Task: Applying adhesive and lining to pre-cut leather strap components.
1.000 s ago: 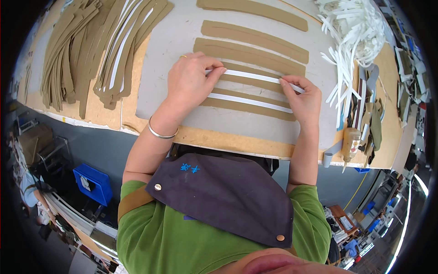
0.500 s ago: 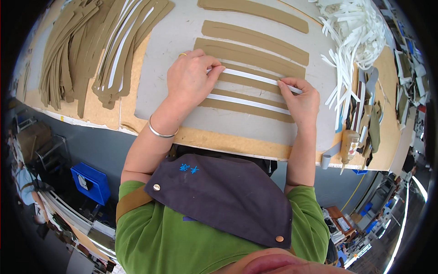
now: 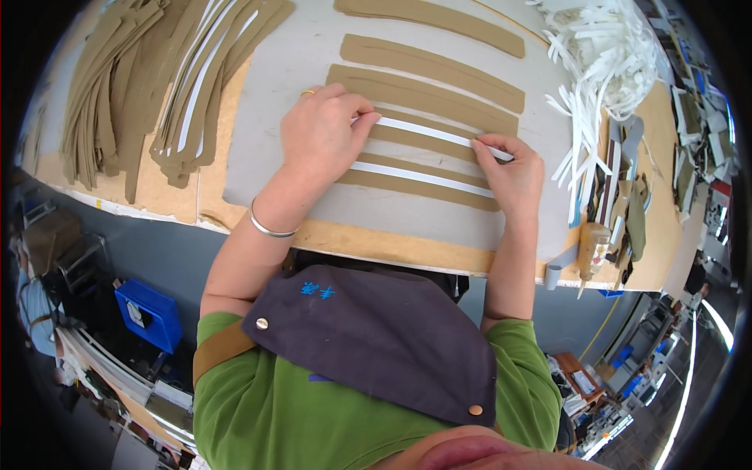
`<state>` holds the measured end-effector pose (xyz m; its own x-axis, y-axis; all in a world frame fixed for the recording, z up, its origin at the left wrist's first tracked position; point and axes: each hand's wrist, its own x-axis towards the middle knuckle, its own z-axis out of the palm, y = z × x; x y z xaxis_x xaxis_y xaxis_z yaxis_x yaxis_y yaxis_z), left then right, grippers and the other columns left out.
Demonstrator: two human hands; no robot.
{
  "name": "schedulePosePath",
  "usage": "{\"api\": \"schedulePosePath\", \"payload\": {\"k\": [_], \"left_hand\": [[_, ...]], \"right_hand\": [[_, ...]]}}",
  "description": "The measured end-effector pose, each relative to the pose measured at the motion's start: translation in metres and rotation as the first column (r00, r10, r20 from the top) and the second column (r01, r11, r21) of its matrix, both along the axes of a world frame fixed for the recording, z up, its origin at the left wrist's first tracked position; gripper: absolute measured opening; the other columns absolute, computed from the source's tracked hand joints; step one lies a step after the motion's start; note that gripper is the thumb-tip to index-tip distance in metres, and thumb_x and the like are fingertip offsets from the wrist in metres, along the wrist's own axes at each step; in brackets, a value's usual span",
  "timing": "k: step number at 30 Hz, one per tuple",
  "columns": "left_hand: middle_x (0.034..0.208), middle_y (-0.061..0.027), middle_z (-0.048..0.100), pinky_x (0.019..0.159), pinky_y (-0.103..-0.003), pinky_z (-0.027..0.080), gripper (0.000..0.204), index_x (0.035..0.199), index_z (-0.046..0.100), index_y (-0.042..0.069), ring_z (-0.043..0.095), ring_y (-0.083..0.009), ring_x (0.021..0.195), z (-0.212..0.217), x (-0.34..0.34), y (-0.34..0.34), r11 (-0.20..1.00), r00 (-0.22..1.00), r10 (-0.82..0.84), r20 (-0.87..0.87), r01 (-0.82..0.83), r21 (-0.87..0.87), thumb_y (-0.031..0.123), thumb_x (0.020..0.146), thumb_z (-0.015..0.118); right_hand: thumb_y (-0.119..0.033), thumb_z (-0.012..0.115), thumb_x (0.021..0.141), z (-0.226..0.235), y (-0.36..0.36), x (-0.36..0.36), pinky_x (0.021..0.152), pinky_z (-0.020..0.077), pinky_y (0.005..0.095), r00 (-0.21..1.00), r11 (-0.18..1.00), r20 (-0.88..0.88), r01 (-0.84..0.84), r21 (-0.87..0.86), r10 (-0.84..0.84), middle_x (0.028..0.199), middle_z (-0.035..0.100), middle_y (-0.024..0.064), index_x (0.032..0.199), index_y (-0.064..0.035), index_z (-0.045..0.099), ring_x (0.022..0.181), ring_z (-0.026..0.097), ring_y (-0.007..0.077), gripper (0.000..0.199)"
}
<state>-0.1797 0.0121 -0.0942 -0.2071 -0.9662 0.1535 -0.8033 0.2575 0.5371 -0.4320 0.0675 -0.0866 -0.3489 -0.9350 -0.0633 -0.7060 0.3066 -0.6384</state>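
Note:
A narrow white strip (image 3: 423,128) runs along a curved brown fabric piece (image 3: 411,141), pinched near both ends. My left hand (image 3: 323,133) has thumb and forefinger closed on its left end. Thumb and fingers of my right hand (image 3: 511,174) grip it near the right end, whose tip pokes out past them. Just nearer to me lies another brown piece (image 3: 415,194) with a white strip (image 3: 421,179) along it. Beyond my hands three plain brown pieces lie in rows, the closest being a wide curved one (image 3: 423,95). All rest on a grey sheet (image 3: 266,133).
Stacks of brown pieces (image 3: 102,102) lie at the left, some bearing white strips (image 3: 205,86). A heap of loose white strips (image 3: 607,55) sits at the far right. Near the right front edge are a squeeze bottle (image 3: 594,247), a grey roll (image 3: 553,276) and fabric scraps (image 3: 636,223).
The whole view has shifted slightly, moving the scene a little left. Both hands keep their hold on the strip, with no clear movement against the fabric.

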Motion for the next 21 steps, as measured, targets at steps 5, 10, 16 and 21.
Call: {"api": "schedulePosePath", "payload": {"k": [5, 10, 16, 21], "left_hand": [[0.074, -0.0013, 0.065, 0.06, -0.033, 0.049, 0.009, 0.079, 0.075, 0.012, 0.063, -0.0201, 0.073, 0.001, 0.0, 0.0, 1.0, 1.0, 0.009, -0.004, -0.009, 0.024, 0.021, 0.078, 0.077], [0.074, -0.0013, 0.065, 0.061, -0.033, 0.049, 0.009, 0.079, 0.075, 0.012, 0.062, -0.0196, 0.073, 0.001, 0.0, 0.0, 0.999, 1.0, 0.012, 0.0, -0.012, 0.039, 0.021, 0.078, 0.077], [0.073, -0.0016, 0.065, 0.061, -0.034, 0.049, 0.01, 0.079, 0.075, 0.011, 0.062, -0.0198, 0.072, 0.001, 0.0, -0.001, 0.999, 1.0, 0.003, -0.003, -0.003, 0.035, 0.02, 0.078, 0.077], [0.073, -0.0018, 0.064, 0.061, -0.035, 0.049, 0.01, 0.079, 0.075, 0.011, 0.062, -0.0205, 0.072, 0.001, 0.001, -0.001, 0.999, 1.0, 0.005, -0.01, -0.004, 0.033, 0.021, 0.078, 0.076]], "right_hand": [[-0.02, 0.078, 0.077, 0.006, 0.005, -0.014, 0.055, 0.0443, 0.0255, 0.997, 0.995, -0.007, 0.074, 0.071, -0.074, 0.075, 0.07, 0.0007, 0.088, -0.0093, 0.077, 0.054, 0.053, 0.0094, 0.016], [-0.019, 0.077, 0.078, 0.006, 0.008, -0.021, 0.053, 0.0422, 0.0248, 0.996, 0.994, -0.017, 0.091, 0.066, -0.09, 0.074, 0.069, -0.0017, 0.091, -0.0109, 0.078, 0.052, 0.05, 0.0072, 0.016], [-0.019, 0.077, 0.077, 0.005, 0.008, -0.023, 0.053, 0.0423, 0.0248, 0.995, 0.991, -0.029, 0.1, 0.091, -0.098, 0.074, 0.069, -0.0022, 0.091, -0.0114, 0.078, 0.052, 0.05, 0.0069, 0.015], [-0.02, 0.078, 0.077, 0.007, 0.008, -0.022, 0.054, 0.0431, 0.0255, 0.995, 0.989, -0.034, 0.1, 0.109, -0.097, 0.075, 0.068, -0.0019, 0.091, -0.0113, 0.078, 0.055, 0.052, 0.0088, 0.017]]}}
